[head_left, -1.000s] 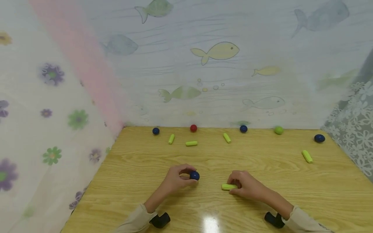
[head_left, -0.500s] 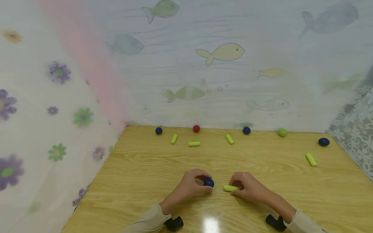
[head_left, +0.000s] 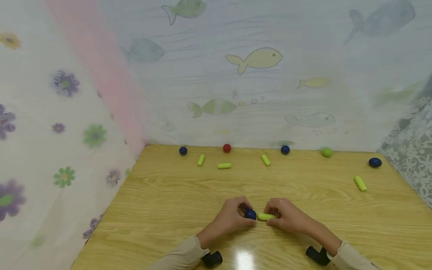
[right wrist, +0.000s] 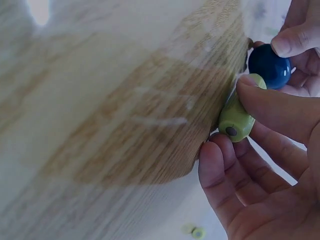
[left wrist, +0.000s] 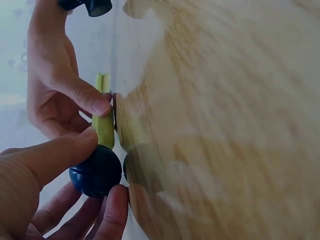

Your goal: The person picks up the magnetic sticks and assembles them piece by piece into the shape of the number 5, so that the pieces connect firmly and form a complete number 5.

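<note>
My left hand (head_left: 233, 216) pinches a glossy dark blue ball (head_left: 250, 214) between thumb and fingers, low over the wooden table (head_left: 168, 202). Facing it, my right hand (head_left: 288, 216) holds a short yellow-green ribbed stick (head_left: 266, 217) that lies level and points at the ball. In the left wrist view the stick (left wrist: 103, 131) has its end right at the ball (left wrist: 96, 172), whose middle carries a seam line. A dark round spot marks the stick's other end (right wrist: 231, 131) in the right wrist view. Fingers hide part of both pieces.
Along the table's back edge lie blue balls (head_left: 183, 150), a red ball (head_left: 227, 148) and a green ball (head_left: 326, 152). Several yellow-green sticks (head_left: 224, 165) lie in front of them, one stick (head_left: 360, 183) farther right. A patterned cloth wall (head_left: 216, 75) rises behind.
My left hand has carried the blue ball rightward across the table until it is at the stick's end. The right hand has stayed nearly in place, still holding the stick.
</note>
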`<move>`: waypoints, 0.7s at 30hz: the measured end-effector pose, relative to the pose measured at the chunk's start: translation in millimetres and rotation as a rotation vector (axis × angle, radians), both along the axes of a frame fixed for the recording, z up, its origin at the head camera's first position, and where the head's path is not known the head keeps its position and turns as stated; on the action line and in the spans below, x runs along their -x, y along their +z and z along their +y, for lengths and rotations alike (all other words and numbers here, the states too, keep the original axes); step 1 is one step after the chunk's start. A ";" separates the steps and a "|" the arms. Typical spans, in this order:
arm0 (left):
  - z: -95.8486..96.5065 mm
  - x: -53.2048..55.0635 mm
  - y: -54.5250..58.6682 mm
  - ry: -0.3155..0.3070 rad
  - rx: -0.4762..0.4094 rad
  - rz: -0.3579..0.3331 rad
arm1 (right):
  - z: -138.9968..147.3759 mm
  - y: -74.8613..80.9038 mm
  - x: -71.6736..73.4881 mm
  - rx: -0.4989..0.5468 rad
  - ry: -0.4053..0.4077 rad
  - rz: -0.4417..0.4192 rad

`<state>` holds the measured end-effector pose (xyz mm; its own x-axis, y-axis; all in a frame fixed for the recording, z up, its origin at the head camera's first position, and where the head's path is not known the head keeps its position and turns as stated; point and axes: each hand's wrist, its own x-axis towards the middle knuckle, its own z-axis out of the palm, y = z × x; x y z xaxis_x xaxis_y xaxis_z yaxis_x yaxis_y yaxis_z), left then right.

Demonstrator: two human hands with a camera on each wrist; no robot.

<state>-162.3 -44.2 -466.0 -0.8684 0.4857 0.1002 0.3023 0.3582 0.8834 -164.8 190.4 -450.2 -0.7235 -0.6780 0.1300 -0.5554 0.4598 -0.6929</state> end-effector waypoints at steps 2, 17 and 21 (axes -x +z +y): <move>1.4 -0.5 0.6 -0.003 0.001 -0.018 | -0.3 -0.2 0.5 0.013 0.012 0.003; 4.4 -3.1 3.4 0.004 0.003 -0.045 | -1.8 -0.4 2.6 0.032 0.046 0.060; 4.3 -4.0 3.7 0.004 0.000 -0.039 | -3.6 -1.6 3.3 0.041 0.063 0.078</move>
